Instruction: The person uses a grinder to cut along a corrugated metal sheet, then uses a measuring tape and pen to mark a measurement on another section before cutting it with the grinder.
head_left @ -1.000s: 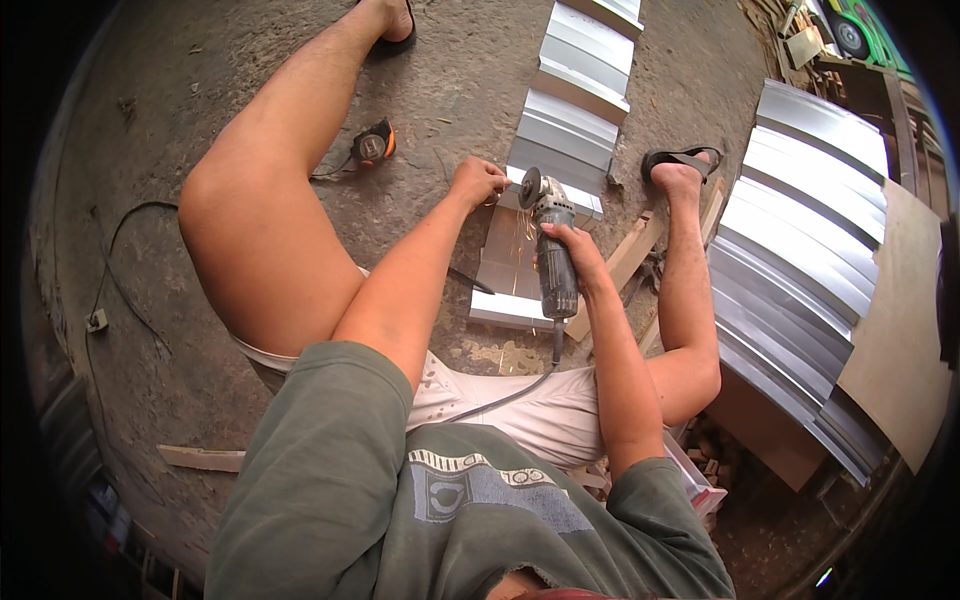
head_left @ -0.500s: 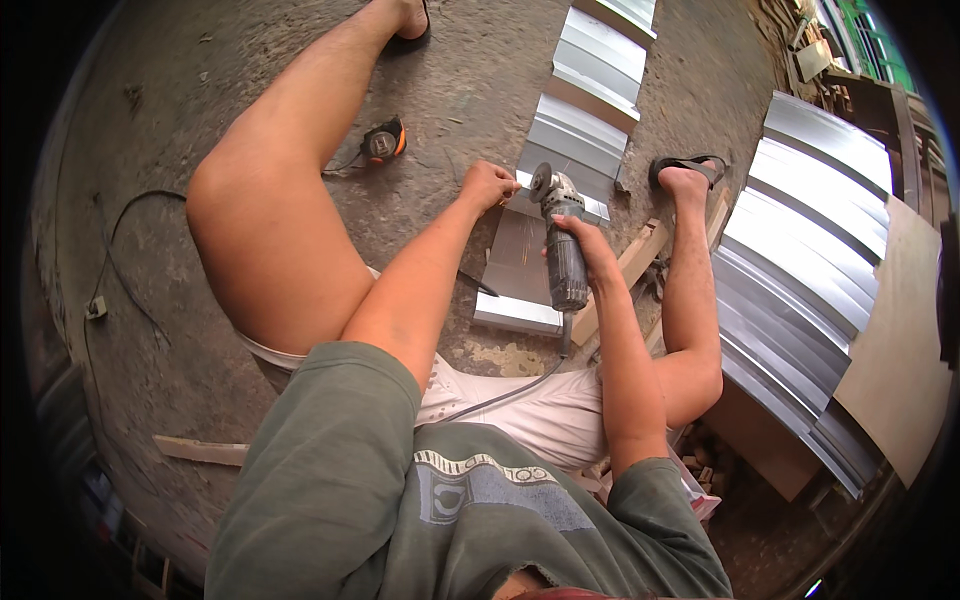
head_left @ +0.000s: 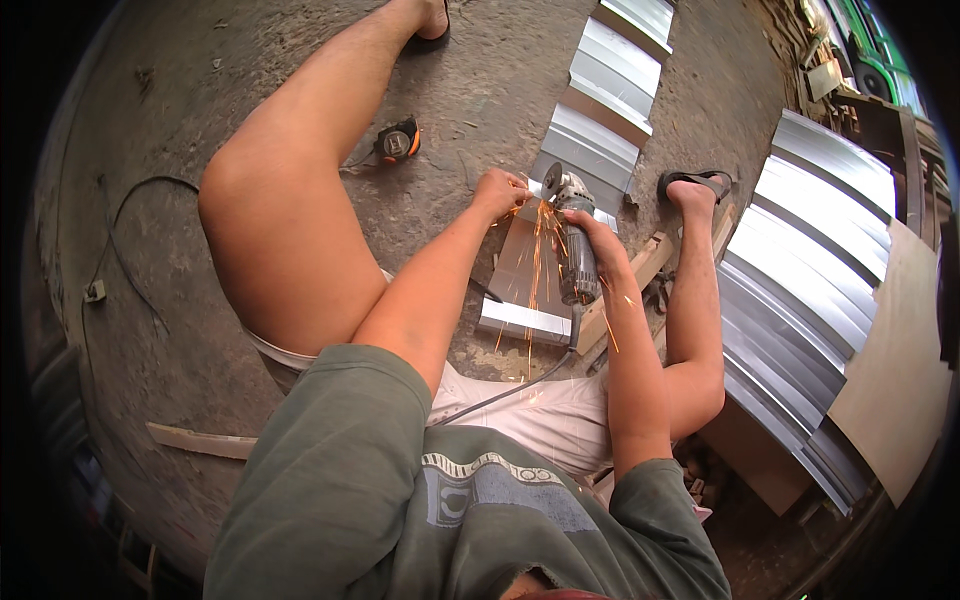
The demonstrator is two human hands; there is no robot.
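Grinder [head_left: 580, 262] sparking at metal sheet [head_left: 590, 150].
Right hand [head_left: 598, 238] clamped around the grinder; left hand [head_left: 498, 194] at the sheet's left edge, grip cannot be told.

The ribbed metal strip [head_left: 600, 137] is gleaming silver with brownish-grey bands. The angle grinder [head_left: 579, 258] is showing a dark grey body and silvery head; sparks [head_left: 537, 258] are glowing orange. The tape measure [head_left: 397, 142] is pairing black with orange. The T-shirt [head_left: 325, 455] is showing olive green with a blue-grey and white print, while the shorts [head_left: 560, 412] are looking off-white.
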